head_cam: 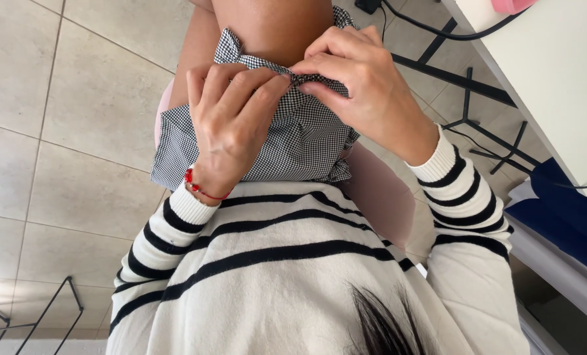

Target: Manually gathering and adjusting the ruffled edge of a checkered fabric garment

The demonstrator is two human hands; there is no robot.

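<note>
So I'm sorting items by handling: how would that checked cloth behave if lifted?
The checked cloth is probably floppy: it drapes over the lap and bunches where the left hand and right hand pinch its frilled edge. It looks thin, so likely light.

A room in a home, or perhaps a small home workspace. The floor (76,131) is laid with large pale tiles. At the upper right stands a white table (543,72) on thin black metal legs (467,98), with black cables (438,29) trailing beneath it. The person sits on a pink chair (382,194), and something dark blue (569,217) lies under the table's edge.
</note>
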